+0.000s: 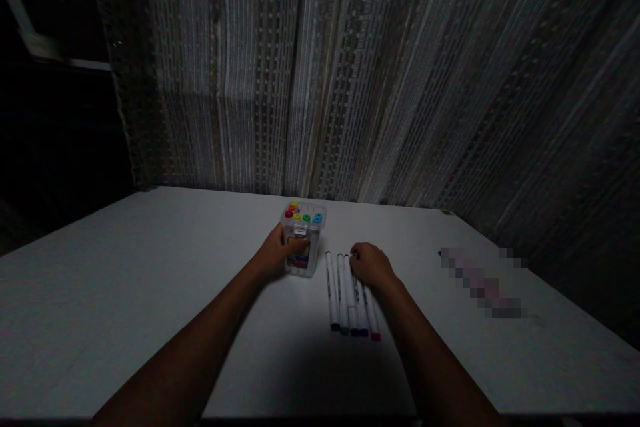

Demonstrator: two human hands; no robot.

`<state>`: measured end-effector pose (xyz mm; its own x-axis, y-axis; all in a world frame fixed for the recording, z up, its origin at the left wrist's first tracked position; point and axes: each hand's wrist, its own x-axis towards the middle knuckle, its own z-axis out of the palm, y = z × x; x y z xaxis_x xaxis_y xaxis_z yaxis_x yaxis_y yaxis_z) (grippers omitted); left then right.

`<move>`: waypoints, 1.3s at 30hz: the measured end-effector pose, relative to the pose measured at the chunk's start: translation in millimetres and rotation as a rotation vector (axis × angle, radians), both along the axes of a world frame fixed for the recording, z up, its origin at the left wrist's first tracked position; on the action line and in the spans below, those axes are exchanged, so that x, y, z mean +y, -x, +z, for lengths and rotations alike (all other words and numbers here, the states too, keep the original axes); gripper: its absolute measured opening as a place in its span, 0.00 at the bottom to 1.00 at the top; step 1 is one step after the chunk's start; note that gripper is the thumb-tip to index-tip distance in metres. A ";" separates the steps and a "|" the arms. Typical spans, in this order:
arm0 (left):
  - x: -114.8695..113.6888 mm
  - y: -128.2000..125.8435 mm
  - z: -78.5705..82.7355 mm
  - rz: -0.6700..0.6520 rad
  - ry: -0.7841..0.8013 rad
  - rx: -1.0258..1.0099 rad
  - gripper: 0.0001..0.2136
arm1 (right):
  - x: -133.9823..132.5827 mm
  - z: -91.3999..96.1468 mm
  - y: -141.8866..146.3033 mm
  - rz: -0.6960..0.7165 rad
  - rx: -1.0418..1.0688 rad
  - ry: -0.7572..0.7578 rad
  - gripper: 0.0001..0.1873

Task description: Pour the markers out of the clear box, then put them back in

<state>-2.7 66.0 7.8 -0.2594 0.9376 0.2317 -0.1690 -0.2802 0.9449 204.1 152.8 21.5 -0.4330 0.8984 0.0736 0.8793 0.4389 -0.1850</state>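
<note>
My left hand [278,251] grips a clear plastic marker case [316,240] from its left side, the thumb across the printed label on its front. The case stands upright on the table. Several markers with red, orange, yellow, green and blue ends sit inside, with room left at the back right. To the right of the case, several white markers [344,297] lie side by side in a row, with dark, green, blue and pink ends towards me. My right hand [371,263] is curled over the far ends of the rightmost markers, its fingertips closed at one marker and partly hidden.
The white table [200,233] runs back to a patterned curtain [320,80]. A blurred-out pinkish object [480,283] lies on the right side of the table. At the far left is a dark area with a pale frame [60,60]. The light is dim.
</note>
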 end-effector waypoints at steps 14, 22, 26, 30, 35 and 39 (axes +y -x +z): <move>-0.9 -3.8 3.6 0.002 -0.012 -0.019 0.26 | 5.9 -2.0 -2.3 0.028 0.077 0.029 0.20; -0.1 -3.1 2.9 -0.020 -0.030 -0.023 0.25 | 7.7 -2.9 -5.4 0.003 0.061 0.017 0.19; -0.3 -3.5 3.0 -0.014 -0.009 -0.009 0.25 | 8.5 -4.1 -4.9 0.015 0.026 0.037 0.20; -0.6 -4.4 2.8 0.002 -0.003 -0.001 0.25 | 8.8 -5.1 -3.4 0.023 0.063 0.013 0.19; 0.5 -4.8 2.2 0.000 -0.007 -0.008 0.26 | 9.4 -5.3 -5.0 -0.022 0.048 0.019 0.18; 1.0 -4.9 2.7 0.007 -0.019 0.002 0.26 | 9.4 -5.0 -7.6 -0.046 -0.012 0.028 0.16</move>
